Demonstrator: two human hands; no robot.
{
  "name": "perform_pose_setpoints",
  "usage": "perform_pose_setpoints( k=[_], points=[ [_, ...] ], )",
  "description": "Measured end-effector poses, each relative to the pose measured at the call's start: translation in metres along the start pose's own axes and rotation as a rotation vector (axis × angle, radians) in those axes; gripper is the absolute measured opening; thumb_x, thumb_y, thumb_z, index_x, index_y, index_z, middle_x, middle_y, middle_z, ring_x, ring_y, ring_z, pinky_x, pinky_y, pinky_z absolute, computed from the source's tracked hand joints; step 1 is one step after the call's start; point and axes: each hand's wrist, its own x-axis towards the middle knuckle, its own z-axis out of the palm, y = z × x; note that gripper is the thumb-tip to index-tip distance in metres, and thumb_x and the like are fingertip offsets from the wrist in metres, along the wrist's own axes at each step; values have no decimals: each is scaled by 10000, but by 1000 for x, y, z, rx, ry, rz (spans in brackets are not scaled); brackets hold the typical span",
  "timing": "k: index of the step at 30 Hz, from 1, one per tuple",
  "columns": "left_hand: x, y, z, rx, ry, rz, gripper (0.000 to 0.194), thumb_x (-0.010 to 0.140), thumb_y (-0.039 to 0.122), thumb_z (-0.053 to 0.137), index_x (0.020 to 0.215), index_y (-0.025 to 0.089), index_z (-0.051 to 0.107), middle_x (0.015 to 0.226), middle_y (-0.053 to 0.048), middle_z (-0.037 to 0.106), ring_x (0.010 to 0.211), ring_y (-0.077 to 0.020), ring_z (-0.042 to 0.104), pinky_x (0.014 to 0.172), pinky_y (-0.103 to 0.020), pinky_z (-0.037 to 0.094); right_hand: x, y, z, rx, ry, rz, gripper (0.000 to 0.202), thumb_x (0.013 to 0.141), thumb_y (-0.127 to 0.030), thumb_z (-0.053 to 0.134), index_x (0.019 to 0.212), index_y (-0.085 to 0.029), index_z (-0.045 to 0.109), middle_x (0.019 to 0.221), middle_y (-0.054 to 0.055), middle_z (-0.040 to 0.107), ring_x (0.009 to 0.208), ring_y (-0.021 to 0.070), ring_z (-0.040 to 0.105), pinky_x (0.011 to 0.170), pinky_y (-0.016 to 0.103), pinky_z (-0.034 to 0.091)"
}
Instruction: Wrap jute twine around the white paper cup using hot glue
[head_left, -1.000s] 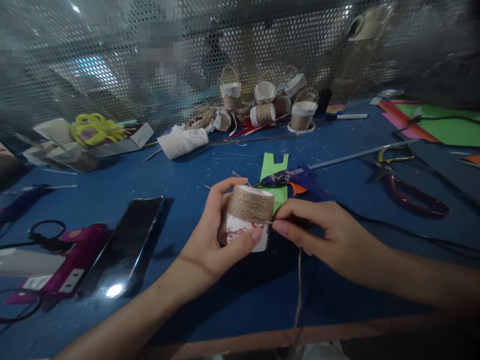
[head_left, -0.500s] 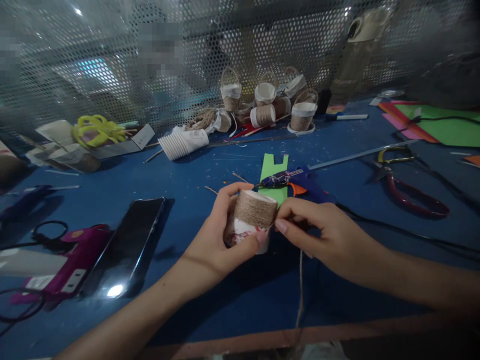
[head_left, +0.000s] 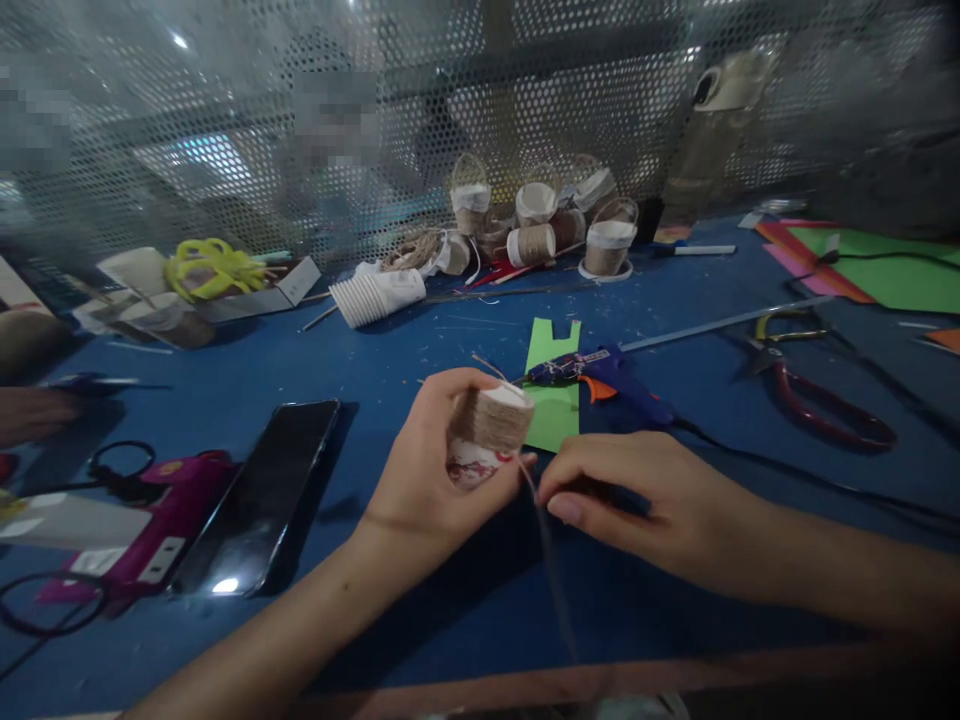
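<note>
My left hand [head_left: 420,475] is wrapped around a small paper cup [head_left: 472,465], which tilts a little. Brown twine covers the cup's upper part; white paper with a red print shows below it. From the cup's right side a loose strand of twine [head_left: 556,575] hangs toward the table's front edge, blurred in its lower part. My right hand [head_left: 645,500], thumb and forefinger pinched together, is at this strand just right of the cup. Behind the cup a blue glue gun [head_left: 630,382] with an orange trigger lies across a green card [head_left: 555,430].
Red-handled pliers [head_left: 810,400] lie at the right, near colored sheets [head_left: 877,265]. On the left are a phone [head_left: 259,500], a magenta power strip [head_left: 176,500] and another person's hand [head_left: 34,415]. Stacked paper cups [head_left: 379,298] and several twine-wrapped baskets [head_left: 609,250] stand along the mesh panel.
My right hand has drawn slightly down and away from the cup, and the strand now spans the gap. The cup has turned and tilted in my left hand. Another person's hand has appeared at left.
</note>
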Motion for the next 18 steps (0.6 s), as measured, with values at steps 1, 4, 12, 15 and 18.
perform_pose_setpoints(
  k=[1, 4, 12, 15, 18],
  points=[
    [1, 1, -1, -50, 18, -67, 516, 796, 243, 815, 1185, 258, 477, 1151, -38, 600, 961, -184, 639, 808, -295, 524, 1, 2, -3, -45, 6, -7, 236, 1048, -363, 533, 951, -207, 681, 793, -11, 702, 688, 114, 625, 644, 227, 448],
    [4, 7, -4, -196, 46, -236, 539, 784, 342, 847, 1143, 255, 456, 1044, -7, 613, 844, -146, 627, 703, -247, 505, 3, 14, -14, -312, 58, 29, 289, 1058, -373, 476, 918, -214, 673, 772, 3, 686, 664, 144, 607, 615, 270, 407],
    [1, 13, -11, -670, -286, -552, 550, 856, 574, 724, 1224, 273, 448, 1160, -95, 650, 793, -220, 722, 588, -317, 586, 6, 41, -44, -931, 211, 364, 290, 999, -464, 499, 885, -224, 613, 880, 79, 710, 652, 231, 614, 520, 312, 261],
    [-2, 9, -10, -799, -461, -618, 570, 871, 593, 706, 1258, 284, 423, 1029, -70, 665, 791, -230, 743, 577, -310, 612, 3, 44, -46, -984, 194, 437, 280, 964, -491, 526, 960, -223, 607, 899, 98, 735, 639, 256, 635, 507, 317, 255],
    [-3, 6, -9, -832, -500, -639, 557, 892, 578, 692, 1277, 282, 419, 1023, -70, 668, 800, -213, 750, 570, -274, 614, 3, 50, -50, -955, 148, 534, 334, 948, -537, 516, 1016, -221, 601, 838, 99, 751, 626, 282, 658, 503, 328, 289]
  ],
)
